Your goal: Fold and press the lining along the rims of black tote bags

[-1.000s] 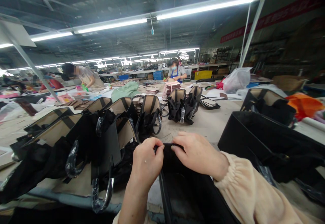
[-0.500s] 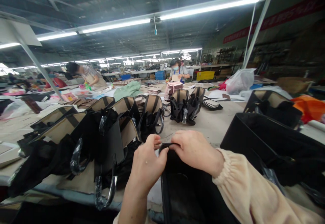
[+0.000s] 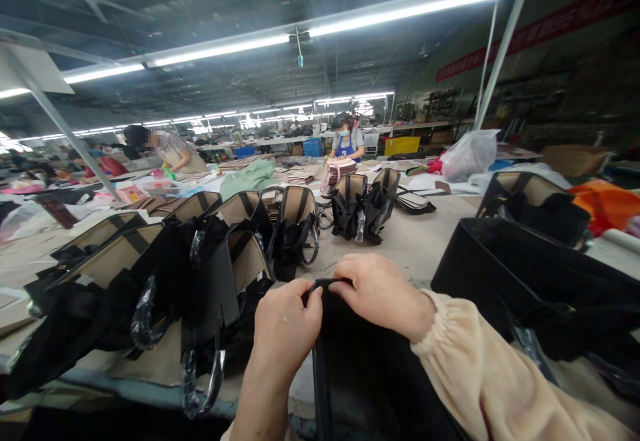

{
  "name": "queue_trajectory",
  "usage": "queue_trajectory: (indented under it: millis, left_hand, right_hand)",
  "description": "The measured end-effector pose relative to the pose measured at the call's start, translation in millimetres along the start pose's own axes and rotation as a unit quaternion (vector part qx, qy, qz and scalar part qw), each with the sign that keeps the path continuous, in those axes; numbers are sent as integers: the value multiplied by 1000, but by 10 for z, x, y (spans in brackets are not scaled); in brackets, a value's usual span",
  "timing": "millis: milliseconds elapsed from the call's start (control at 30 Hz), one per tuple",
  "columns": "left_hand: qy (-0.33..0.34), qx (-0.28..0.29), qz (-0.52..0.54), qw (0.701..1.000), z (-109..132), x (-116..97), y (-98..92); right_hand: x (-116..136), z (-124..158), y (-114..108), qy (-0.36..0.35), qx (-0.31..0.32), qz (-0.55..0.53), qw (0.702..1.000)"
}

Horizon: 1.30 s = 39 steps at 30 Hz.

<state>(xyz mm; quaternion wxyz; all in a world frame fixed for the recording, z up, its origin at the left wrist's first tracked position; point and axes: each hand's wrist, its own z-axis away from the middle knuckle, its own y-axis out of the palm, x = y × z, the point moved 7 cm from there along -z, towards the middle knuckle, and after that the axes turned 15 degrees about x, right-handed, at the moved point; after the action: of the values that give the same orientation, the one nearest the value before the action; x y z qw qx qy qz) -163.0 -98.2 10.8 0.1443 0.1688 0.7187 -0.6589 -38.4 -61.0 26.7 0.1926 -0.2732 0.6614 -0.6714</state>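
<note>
A black handbag (image 3: 373, 374) stands close in front of me, its dark inside facing up. At its far corner my left hand (image 3: 287, 324) pinches the top edge between thumb and fingers. My right hand (image 3: 380, 294) grips the same rim just to the right, with its fingertips curled over the edge. Only a small gap separates the two hands. Left of my left hand stands an unfinished black bag (image 3: 220, 284) with a beige inside and a plastic-wrapped handle (image 3: 203, 384). The lower part of the bag I hold runs out of view.
Several similar black bags crowd the table (image 3: 420, 241) on the left. Two more bags (image 3: 367, 204) stand farther back, and a large black bag (image 3: 525, 281) is at right. Beyond are a plastic bag (image 3: 470, 154), orange cloth (image 3: 607, 207) and a co-worker (image 3: 345, 141) across the table.
My left fingers, looser before, have closed on the bag's corner. My right hand has shifted slightly left, still on the rim. The co-worker's hands opposite have lowered to the stack.
</note>
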Motion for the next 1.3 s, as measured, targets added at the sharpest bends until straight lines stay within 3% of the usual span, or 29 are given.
queue_trajectory:
  millis: [300, 600, 933, 1133, 1300]
  left_hand:
    - [-31, -24, -34, 999, -30, 3, 5]
    - [-21, -18, -56, 998, -29, -21, 8]
    - [-24, -33, -67, 997, -43, -14, 9]
    - [-30, -8, -13, 999, -86, 88, -9]
    - [40, 47, -16, 998, -103, -2, -39]
  right_hand:
    - [-12, 5, 0, 2, -19, -23, 1000]
    - [-156, 35, 50, -28, 10, -141, 989]
    - [17, -7, -19, 11, -10, 26, 1000]
    - [82, -18, 3, 26, 2, 42, 999]
    - [-74, 39, 10, 35, 42, -63, 997]
